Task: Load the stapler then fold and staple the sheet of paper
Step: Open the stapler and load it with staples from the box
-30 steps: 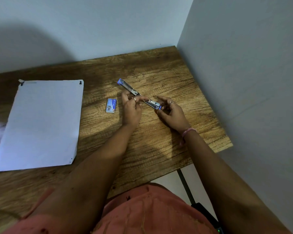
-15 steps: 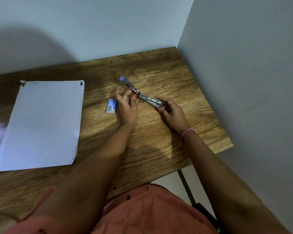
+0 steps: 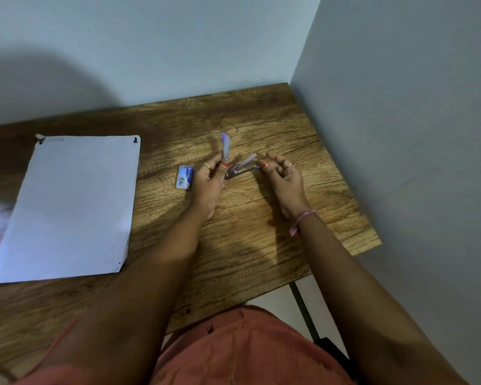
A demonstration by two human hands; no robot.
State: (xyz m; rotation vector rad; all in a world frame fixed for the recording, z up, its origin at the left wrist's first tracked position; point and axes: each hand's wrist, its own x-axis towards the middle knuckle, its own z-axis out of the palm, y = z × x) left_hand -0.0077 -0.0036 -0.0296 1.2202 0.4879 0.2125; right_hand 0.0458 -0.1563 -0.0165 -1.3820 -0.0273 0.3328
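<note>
Left hand (image 3: pixel 209 181) grip pinches the splayed stapler (image 3: pixel 238 168); right hand (image 3: pixel 283 176) loosely released beside it

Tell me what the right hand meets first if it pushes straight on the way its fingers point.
Probably the open stapler: the right hand points left toward its metal end, which is already at the fingertips. Depth is unclear.

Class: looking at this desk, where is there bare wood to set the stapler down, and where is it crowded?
Bare wood lies between the sheet of paper and the left forearm, along the table behind the hands, and near the right edge beside the wall. It is crowded mid-table, where the staple box, left hand, stapler and right hand cluster.
</note>
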